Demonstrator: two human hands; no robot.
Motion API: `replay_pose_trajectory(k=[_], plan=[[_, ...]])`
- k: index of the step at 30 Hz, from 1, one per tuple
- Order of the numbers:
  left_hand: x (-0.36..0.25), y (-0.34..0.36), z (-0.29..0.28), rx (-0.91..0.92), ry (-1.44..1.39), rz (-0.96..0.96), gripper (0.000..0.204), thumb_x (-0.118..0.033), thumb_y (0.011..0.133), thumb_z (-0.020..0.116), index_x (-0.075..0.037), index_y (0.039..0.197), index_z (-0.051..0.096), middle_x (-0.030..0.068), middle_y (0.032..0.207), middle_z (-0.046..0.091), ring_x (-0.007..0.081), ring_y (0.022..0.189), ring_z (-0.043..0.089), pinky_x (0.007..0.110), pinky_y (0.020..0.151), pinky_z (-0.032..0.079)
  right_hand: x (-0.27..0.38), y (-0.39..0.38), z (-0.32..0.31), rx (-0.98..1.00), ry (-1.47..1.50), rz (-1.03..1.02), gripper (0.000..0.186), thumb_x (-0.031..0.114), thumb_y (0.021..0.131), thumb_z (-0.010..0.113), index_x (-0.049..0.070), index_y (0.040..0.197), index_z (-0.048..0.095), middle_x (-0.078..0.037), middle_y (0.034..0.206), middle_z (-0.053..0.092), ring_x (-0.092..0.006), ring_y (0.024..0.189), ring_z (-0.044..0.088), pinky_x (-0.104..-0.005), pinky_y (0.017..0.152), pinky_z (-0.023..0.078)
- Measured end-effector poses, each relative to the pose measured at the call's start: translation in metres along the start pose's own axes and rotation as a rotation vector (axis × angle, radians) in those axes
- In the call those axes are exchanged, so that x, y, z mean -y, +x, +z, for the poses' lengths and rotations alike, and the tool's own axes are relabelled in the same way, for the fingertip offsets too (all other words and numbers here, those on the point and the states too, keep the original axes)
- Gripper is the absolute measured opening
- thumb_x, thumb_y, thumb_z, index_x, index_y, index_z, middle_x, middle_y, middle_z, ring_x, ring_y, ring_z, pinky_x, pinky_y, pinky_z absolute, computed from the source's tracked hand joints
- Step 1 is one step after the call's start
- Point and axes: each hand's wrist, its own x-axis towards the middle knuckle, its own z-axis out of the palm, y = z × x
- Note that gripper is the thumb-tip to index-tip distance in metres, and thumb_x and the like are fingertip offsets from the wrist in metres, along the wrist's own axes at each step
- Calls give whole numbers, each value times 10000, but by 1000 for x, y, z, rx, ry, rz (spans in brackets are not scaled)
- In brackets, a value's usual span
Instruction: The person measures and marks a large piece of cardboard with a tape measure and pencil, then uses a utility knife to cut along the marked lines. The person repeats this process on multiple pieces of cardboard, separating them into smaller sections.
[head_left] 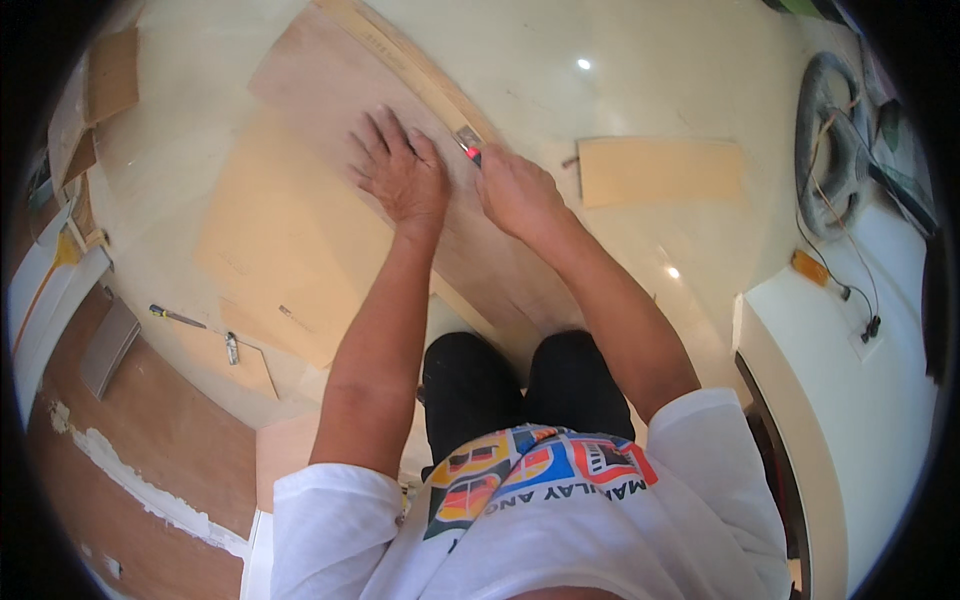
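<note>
A long brown wooden panel slants from the upper left down toward my knees, with a pale wood strip along its right edge. My left hand lies flat on the panel, fingers spread and holding nothing. My right hand is closed round a slim hand tool with a red and black handle and a thin metal shaft. Its tip meets the panel's edge beside a small dark rectangular patch on the strip. Most of the handle is hidden in my fist, so its exact kind does not show.
Tan sheets lie on the glossy floor to the left, near a yellow-and-black handled tool and a small metal piece. A tan rectangular board lies right. A dusty black ring-shaped object with cables stands far right.
</note>
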Motion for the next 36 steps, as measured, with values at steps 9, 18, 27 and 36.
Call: replay_pose_trajectory(k=[9,18,27,36], plan=[[-1,2,1,-65,-28,34,592,-381,1014,368,-97,1532,399,184,1608,314,426,1503,189,660,1172,125,-52,-106,14,184,49,224,282,263,1009,511,-14,1058,529,-275,934,678,-470,914,656,-565,801,504],[6,2,-3,-19,14,-19,595,-377,1020,385,-133,1562,349,147,1646,243,395,1527,135,640,1192,82,7,-53,-44,25,319,205,322,309,1025,489,-3,1093,532,-306,911,667,-508,894,632,-567,801,493],[1,2,-1,33,-47,-24,612,-393,1021,390,-144,1575,317,123,1664,198,378,1540,93,637,1198,34,30,67,-10,23,127,43,364,306,983,533,-41,1080,585,-297,974,698,-447,975,687,-520,857,553],[0,2,2,-20,-35,-12,599,-377,1012,392,-123,1554,359,152,1638,259,420,1517,157,642,1192,75,17,41,-9,7,-68,-45,199,164,961,535,-20,1015,587,-256,976,705,-396,950,711,-484,816,575]])
